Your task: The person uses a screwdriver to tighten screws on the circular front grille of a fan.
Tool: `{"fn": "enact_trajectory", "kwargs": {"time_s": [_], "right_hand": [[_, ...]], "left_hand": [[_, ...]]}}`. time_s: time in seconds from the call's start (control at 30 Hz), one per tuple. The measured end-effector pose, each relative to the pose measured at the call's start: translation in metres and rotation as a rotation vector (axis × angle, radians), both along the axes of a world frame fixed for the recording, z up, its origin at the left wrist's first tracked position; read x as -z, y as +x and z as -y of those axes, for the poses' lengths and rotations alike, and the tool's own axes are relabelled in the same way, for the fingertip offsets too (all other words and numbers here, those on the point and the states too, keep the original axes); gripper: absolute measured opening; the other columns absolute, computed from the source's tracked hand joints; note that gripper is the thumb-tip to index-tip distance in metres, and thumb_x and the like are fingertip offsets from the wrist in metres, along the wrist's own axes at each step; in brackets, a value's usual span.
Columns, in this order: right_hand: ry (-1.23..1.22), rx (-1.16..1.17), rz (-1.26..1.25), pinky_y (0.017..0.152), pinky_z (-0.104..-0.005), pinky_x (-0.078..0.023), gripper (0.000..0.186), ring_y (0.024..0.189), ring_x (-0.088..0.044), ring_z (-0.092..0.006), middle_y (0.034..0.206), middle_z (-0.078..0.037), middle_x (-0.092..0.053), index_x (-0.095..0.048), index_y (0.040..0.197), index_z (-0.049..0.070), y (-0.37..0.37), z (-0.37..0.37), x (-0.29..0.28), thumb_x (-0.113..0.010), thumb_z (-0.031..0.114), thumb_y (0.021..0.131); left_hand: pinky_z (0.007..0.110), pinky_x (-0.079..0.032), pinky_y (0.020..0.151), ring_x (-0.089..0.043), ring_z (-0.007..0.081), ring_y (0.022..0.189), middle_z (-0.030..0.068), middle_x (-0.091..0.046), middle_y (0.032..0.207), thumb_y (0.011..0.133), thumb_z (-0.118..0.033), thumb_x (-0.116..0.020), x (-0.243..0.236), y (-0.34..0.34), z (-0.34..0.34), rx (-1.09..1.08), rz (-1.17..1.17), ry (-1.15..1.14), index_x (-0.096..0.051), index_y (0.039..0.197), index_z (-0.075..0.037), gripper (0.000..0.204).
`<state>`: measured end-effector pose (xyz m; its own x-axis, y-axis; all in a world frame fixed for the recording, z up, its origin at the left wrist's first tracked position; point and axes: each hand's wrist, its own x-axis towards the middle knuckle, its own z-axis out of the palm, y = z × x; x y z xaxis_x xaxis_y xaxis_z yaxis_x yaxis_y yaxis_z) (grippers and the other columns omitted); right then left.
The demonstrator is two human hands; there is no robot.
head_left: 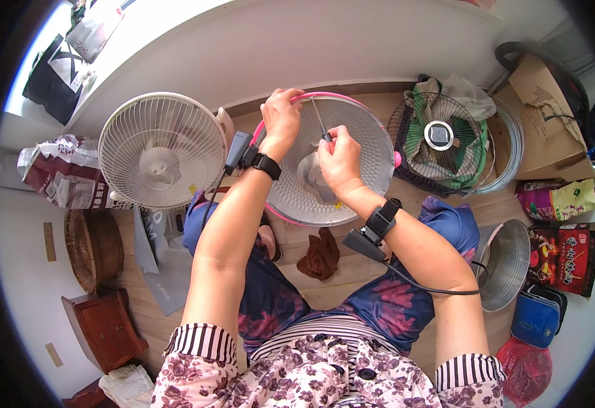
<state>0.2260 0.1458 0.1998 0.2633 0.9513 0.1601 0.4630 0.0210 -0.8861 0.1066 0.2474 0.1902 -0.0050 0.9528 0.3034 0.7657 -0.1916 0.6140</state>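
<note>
Before you, at the far middle of the scene, is a round silvery dish (372, 149), its dimpled inner face turned up, with a pink rim (331, 93) at the left and far edges and a grey central housing (309, 175). The dark-handled screwdriver (320, 117) you hold slants over the face, tip toward the far rim.

I see a pale shirt (284, 384) printed with purple-grey flowers, its large buttons (366, 374) dark and round, its cuffs (202, 342) striped black and white. A hem (324, 332) in similar narrow stripes shows at the waist. The trousers (396, 306) are deep blue with pinkish leaf-like shapes. Both wrists wear black straps (266, 165), each beside a small black box (362, 243) trailing a thin dark cable (433, 291).
</note>
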Motion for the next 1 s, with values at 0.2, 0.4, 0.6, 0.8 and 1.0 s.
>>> {"fn": "enact_trajectory", "kwargs": {"time_s": [0.2, 0.4, 0.6, 0.8, 1.0], "right_hand": [[-0.025, -0.012, -0.092, 0.052, -0.0311, -0.049, 0.014, 0.058, -0.061, -0.0165, 0.072, -0.013, -0.063, -0.053, 0.091, -0.003, 0.0, -0.008, 0.011, -0.059, 0.006, 0.082], [-0.386, 0.021, -0.77, 0.06, -0.0335, -0.051, 0.016, 0.05, -0.057, -0.0165, 0.068, -0.011, -0.062, -0.054, 0.087, -0.003, -0.001, -0.009, -0.018, -0.061, 0.009, 0.08], [-0.196, 0.039, -0.378, 0.062, -0.0315, -0.051, 0.024, 0.057, -0.058, -0.0164, 0.068, -0.009, -0.061, -0.057, 0.085, -0.002, 0.005, -0.01, 0.011, -0.068, 0.008, 0.067], [-0.226, 0.102, -0.351, 0.064, -0.0325, -0.051, 0.024, 0.063, -0.063, -0.02, 0.071, -0.011, -0.065, -0.06, 0.086, -0.002, 0.005, -0.015, 0.01, -0.067, 0.008, 0.064], [-0.232, 0.071, -0.278, 0.064, -0.0338, -0.051, 0.023, 0.064, -0.064, -0.022, 0.07, -0.012, -0.065, -0.062, 0.082, -0.001, 0.008, -0.025, 0.012, -0.068, 0.01, 0.063]], "left_hand": [[0.04, -0.039, 0.083, -0.06, 0.029, 0.092, 0.0092, -0.063, 0.095, 0.072, -0.008, -0.069, 0.001, 0.004, 0.0, 0.009, 0.05, 0.01, -0.07, 0.097, -0.015, 0.026], [0.04, -0.037, 0.085, -0.059, 0.0263, 0.095, 0.0086, -0.064, 0.097, 0.072, -0.008, -0.07, 0.0, 0.002, 0.002, 0.014, 0.063, -0.033, -0.071, 0.099, -0.017, 0.028], [0.041, -0.037, 0.085, -0.059, 0.0267, 0.096, 0.0088, -0.064, 0.097, 0.07, -0.008, -0.071, 0.002, 0.007, -0.001, -0.003, 0.061, -0.041, -0.07, 0.097, -0.015, 0.028], [0.041, -0.038, 0.087, -0.058, 0.0286, 0.098, 0.0095, -0.062, 0.099, 0.068, -0.008, -0.072, 0.005, 0.005, 0.001, -0.017, 0.02, -0.004, -0.067, 0.099, -0.014, 0.032], [0.043, -0.045, 0.09, -0.054, 0.0345, 0.103, 0.0173, -0.054, 0.111, 0.065, -0.011, -0.078, -0.001, -0.026, 0.003, -0.03, -0.097, -0.153, -0.058, 0.109, -0.008, 0.048]]}}
